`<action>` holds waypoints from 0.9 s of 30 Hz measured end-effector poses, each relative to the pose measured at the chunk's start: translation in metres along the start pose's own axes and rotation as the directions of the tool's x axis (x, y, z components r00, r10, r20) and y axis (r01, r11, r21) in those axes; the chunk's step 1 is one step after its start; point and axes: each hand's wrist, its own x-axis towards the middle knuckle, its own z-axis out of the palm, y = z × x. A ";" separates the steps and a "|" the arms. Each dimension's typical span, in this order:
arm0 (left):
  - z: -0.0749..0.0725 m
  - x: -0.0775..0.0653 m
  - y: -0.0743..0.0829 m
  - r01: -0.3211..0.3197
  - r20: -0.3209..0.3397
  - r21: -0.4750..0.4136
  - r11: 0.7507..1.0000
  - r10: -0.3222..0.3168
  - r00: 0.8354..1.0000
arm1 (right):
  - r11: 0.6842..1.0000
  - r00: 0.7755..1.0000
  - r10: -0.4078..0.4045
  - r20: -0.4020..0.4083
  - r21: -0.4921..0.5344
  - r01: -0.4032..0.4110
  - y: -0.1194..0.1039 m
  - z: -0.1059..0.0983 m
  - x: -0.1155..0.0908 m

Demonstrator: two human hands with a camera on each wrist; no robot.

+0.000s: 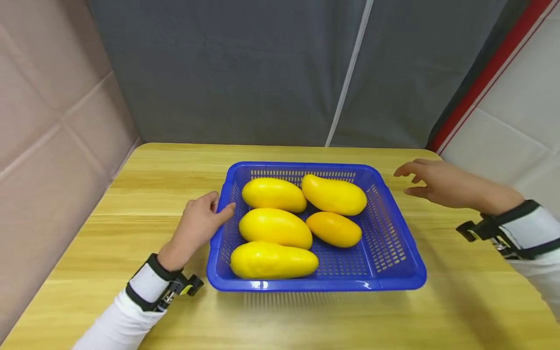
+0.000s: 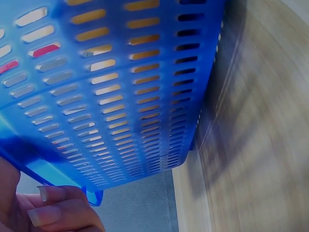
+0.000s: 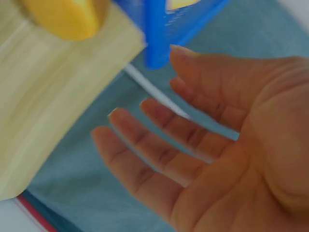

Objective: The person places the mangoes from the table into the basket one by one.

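Several yellow mangoes [image 1: 275, 228] lie inside a blue slotted plastic basket [image 1: 315, 285], three on its left side. A smaller, more orange mango [image 1: 334, 229] is right of them, below another yellow mango [image 1: 334, 195]. My left hand [image 1: 197, 226] grips the basket's left rim, thumb over the top. In the left wrist view its curled fingers [image 2: 63, 210] are against the outside of the rim. My right hand [image 1: 450, 183] hovers right of the basket, apart from it, fingers loosely bent, holding nothing. The right wrist view shows its palm and spread fingers [image 3: 164, 154].
The basket stands on a wood-grain table [image 1: 131, 243]. A dark grey curtain [image 1: 227, 73] hangs behind the table. Tiled walls [image 1: 48, 97] flank it, with a red strip [image 1: 485, 73] at right. A yellow thing [image 3: 72, 17] is cut off at the right wrist view's top.
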 end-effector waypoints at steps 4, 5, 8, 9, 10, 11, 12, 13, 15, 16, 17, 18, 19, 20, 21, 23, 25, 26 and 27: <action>0.002 -0.001 0.000 -0.009 0.010 -0.002 1.000 0.009 1.000 | 1.000 0.999 -0.016 0.031 0.023 0.015 0.011 0.018 -0.003; 0.003 -0.001 0.000 -0.012 0.010 -0.001 1.000 0.012 1.000 | 0.999 0.999 -0.029 0.035 0.027 0.028 0.014 0.023 -0.004; 0.003 -0.001 0.000 -0.017 0.007 -0.006 1.000 0.017 1.000 | 0.998 0.997 -0.062 0.038 0.035 0.061 0.020 0.034 -0.004; 0.003 -0.001 0.000 -0.017 0.005 -0.010 1.000 0.017 1.000 | 0.996 0.996 -0.078 0.033 0.038 0.077 0.022 0.037 -0.004; 0.003 -0.001 0.000 -0.018 0.003 -0.011 1.000 0.018 1.000 | 0.995 0.995 -0.095 0.028 0.041 0.094 0.024 0.040 -0.004; 0.003 -0.001 0.000 -0.019 0.001 -0.012 1.000 0.019 1.000 | 0.992 0.993 -0.114 0.027 0.049 0.112 0.027 0.043 -0.004; 0.003 -0.001 0.000 -0.019 0.000 -0.012 1.000 0.019 1.000 | 0.989 0.990 -0.136 0.023 0.060 0.134 0.029 0.046 -0.004; 0.003 -0.001 0.000 -0.020 -0.001 -0.012 1.000 0.020 1.000 | 0.984 0.986 -0.165 0.014 0.068 0.164 0.031 0.049 -0.004; 0.002 -0.001 0.000 -0.021 -0.003 -0.009 1.000 0.021 1.000 | 0.975 0.979 -0.204 0.006 0.084 0.203 0.035 0.057 -0.003; 0.002 -0.001 0.000 -0.022 -0.006 -0.007 1.000 0.022 1.000 | 0.970 0.974 -0.226 -0.004 0.087 0.225 0.037 0.061 -0.002; 0.002 -0.001 0.000 -0.022 -0.007 -0.007 1.000 0.022 1.000 | 0.966 0.970 -0.242 -0.016 0.090 0.243 0.039 0.065 -0.001; 0.002 -0.001 0.000 -0.020 -0.006 -0.010 1.000 0.020 1.000 | 0.963 0.967 -0.253 -0.029 0.089 0.254 0.040 0.069 0.000; 0.002 -0.001 -0.001 -0.020 -0.006 -0.011 1.000 0.020 1.000 | 0.962 0.966 -0.255 -0.037 0.086 0.257 0.041 0.072 0.001; 0.002 -0.001 -0.001 -0.020 -0.005 -0.012 1.000 0.020 1.000 | 0.965 0.968 -0.247 -0.038 0.086 0.249 0.042 0.074 0.002; 0.002 -0.001 -0.001 -0.020 -0.004 -0.013 1.000 0.020 1.000 | 0.965 0.968 -0.248 -0.047 0.080 0.251 0.042 0.077 0.003; 0.003 -0.001 -0.001 -0.016 0.000 -0.020 1.000 0.016 1.000 | 0.966 0.969 -0.242 -0.047 0.078 0.245 0.041 0.079 0.004; 0.002 -0.001 -0.001 -0.014 0.001 -0.026 1.000 0.014 1.000 | 0.967 0.970 -0.239 -0.046 0.075 0.242 0.040 0.081 0.006; 0.002 -0.002 -0.001 -0.012 0.001 -0.029 1.000 0.012 1.000 | 0.967 0.970 -0.240 -0.049 0.077 0.243 0.040 0.082 0.007; 0.002 -0.002 -0.001 -0.009 0.001 -0.032 0.999 0.009 1.000 | 0.966 0.970 -0.239 -0.049 0.084 0.243 0.040 0.083 0.008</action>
